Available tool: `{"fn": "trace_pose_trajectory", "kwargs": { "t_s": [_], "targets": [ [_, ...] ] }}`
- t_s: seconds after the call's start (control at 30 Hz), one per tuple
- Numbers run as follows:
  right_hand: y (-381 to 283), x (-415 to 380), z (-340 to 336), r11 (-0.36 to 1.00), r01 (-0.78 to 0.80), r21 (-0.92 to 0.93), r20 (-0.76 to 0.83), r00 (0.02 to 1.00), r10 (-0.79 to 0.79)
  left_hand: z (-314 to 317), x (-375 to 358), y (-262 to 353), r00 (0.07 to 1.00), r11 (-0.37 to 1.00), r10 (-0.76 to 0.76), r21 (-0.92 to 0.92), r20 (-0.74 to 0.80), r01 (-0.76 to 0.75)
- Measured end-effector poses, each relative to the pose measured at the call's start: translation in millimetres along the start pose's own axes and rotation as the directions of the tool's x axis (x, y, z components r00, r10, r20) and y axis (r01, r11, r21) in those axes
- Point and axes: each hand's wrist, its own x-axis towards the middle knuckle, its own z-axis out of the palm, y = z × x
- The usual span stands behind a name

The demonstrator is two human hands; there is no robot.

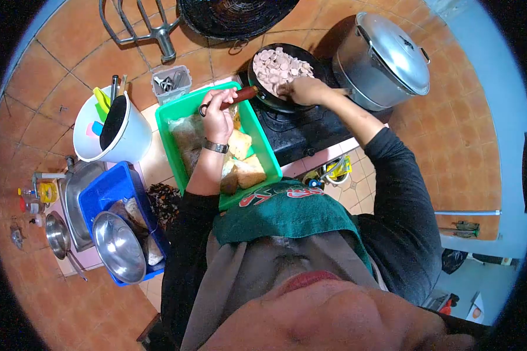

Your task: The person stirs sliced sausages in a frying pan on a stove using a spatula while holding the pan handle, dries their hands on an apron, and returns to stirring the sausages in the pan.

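A dark frying pan sits on the black gas stove, filled with pale pinkish sliced rounds. My left hand is closed around the pan's brown handle, with a watch on the wrist. My right hand reaches over the pan's near right side, its fingers curled down at the slices. A short stick-like end shows beside that wrist, but what the fingers hold is hidden. Below my left hand stands a green tub with several wrapped, bread-like blocks.
A large lidded steel pot stands right of the pan. Left are a white bucket with utensils, a small grey container, a blue basin with a metal bowl, and a sink. A black wok hangs behind.
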Motion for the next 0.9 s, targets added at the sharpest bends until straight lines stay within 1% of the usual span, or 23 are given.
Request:
{"fn": "trace_pose_trajectory", "kwargs": {
  "t_s": [0.03, 0.1, 0.13, 0.2, 0.23, 0.27, 0.33, 0.37, 0.4, 0.43, 0.47, 0.5, 0.53, 0.6, 0.63, 0.67, 0.73, 0.77, 0.8, 0.87, 0.9],
  "targets": [
    [-9.5, 3.8, 0.7, 1.0, -0.006, 0.002, 0.0, 1.0, 0.006, -0.3, 0.3, -0.4, 1.0, 1.0, -0.005, -0.002, 0.004, 0.005],
    [-28.8, 8.5, 1.0, 0.985, -0.173, -0.012, -0.079, 0.982, 0.172, -0.7, 0.6, -1.2, 1.0, 1.0, 0.008, 0.008, -0.01, -0.008],
    [-28.5, 9.2, 2.2, 0.984, -0.179, -0.009, -0.078, 0.981, 0.177, -1.1, 0.1, -1.4, 1.0, 1.0, 0.003, 0.007, -0.007, -0.003],
    [-18.6, 23.1, 6.2, 0.957, -0.237, 0.165, -0.123, 0.958, 0.259, 0.3, -0.2, -0.1, 1.0, 1.0, 0.004, 0.015, -0.016, -0.004],
    [8.3, 46.1, 25.3, 0.962, -0.175, 0.208, -0.158, 0.965, 0.21, -0.1, 0.0, -0.3, 1.0, 1.0, 0.002, 0.014, -0.014, -0.002],
    [14.2, 44.7, 21.4, 0.962, -0.177, 0.209, -0.159, 0.964, 0.212, -0.5, 0.2, -0.2, 1.0, 1.0, -0.002, 0.006, -0.009, 0.002],
    [25.3, 42.1, 15.2, 0.878, -0.213, 0.429, -0.134, 0.946, 0.296, -1.3, 1.2, -0.3, 1.0, 1.0, -0.007, -0.002, -0.006, 0.007],
    [46.5, 57.0, 28.6, 0.859, -0.183, 0.479, -0.181, 0.937, 0.3, -0.8, 1.4, -0.2, 1.0, 1.0, -0.005, -0.004, -0.005, 0.005],
    [45.3, 48.1, 24.0, 0.752, 0.011, 0.659, -0.265, 0.939, 0.218, -1.7, 1.5, -0.6, 1.0, 1.0, -0.004, -0.005, -0.004, 0.004],
    [48.1, 36.3, 16.9, 0.722, -0.115, 0.682, -0.158, 0.941, 0.3, -2.9, 1.6, -0.9, 1.0, 1.0, -0.009, -0.005, -0.006, 0.009],
    [32.3, 11.2, -6.1, 0.682, -0.238, 0.691, -0.053, 0.925, 0.376, -3.5, 2.0, -1.6, 1.0, 1.0, -0.005, -0.004, 0.001, 0.005],
    [40.5, 13.0, -1.8, 0.722, -0.186, 0.666, -0.109, 0.934, 0.341, -3.8, 2.5, -2.0, 1.0, 1.0, -0.002, -0.004, 0.007, 0.002],
    [51.8, 11.7, 0.9, 0.723, -0.189, 0.665, -0.106, 0.934, 0.342, -4.4, 2.9, -2.2, 1.0, 1.0, -0.004, -0.006, 0.005, 0.004],
    [66.5, 4.8, 0.8, 0.634, -0.259, 0.729, 0.07, 0.949, 0.307, -4.3, 3.0, -1.7, 1.0, 1.0, -0.002, -0.008, 0.01, 0.003],
    [75.0, 2.5, 4.4, 0.585, -0.249, 0.772, 0.078, 0.95, 0.302, -4.4, 2.6, -1.5, 1.0, 1.0, -0.005, -0.01, 0.006, 0.005],
    [79.5, -2.5, 3.0, 0.587, -0.253, 0.769, 0.081, 0.95, 0.303, -4.4, 2.4, -1.4, 1.0, 1.0, -0.006, -0.012, 0.004, 0.006],
    [88.6, -8.2, -2.7, 0.636, -0.327, 0.699, 0.107, 0.927, 0.359, -3.6, 2.1, -1.8, 1.0, 1.0, -0.003, -0.019, -0.005, 0.003],
    [73.3, -24.3, -16.9, 0.566, -0.301, 0.768, 0.08, 0.921, 0.381, -4.3, 2.2, -2.2, 1.0, 1.0, 0.002, -0.011, 0.002, -0.002],
    [75.3, -23.9, -22.9, 0.572, -0.298, 0.764, 0.079, 0.923, 0.376, -4.9, 3.1, -2.3, 1.0, 1.0, 0.008, -0.001, 0.009, -0.008],
    [85.6, -20.3, -32.7, 0.737, -0.203, 0.644, -0.13, 0.921, 0.367, -4.9, 3.8, -2.7, 1.0, 1.0, 0.02, 0.004, 0.003, -0.02],
    [95.0, -7.4, -32.3, 0.858, -0.187, 0.478, -0.263, 0.902, 0.344, -4.6, 2.8, -2.4, 1.0, 1.0, 0.021, 0.011, 0.004, -0.022]
  ]
}}
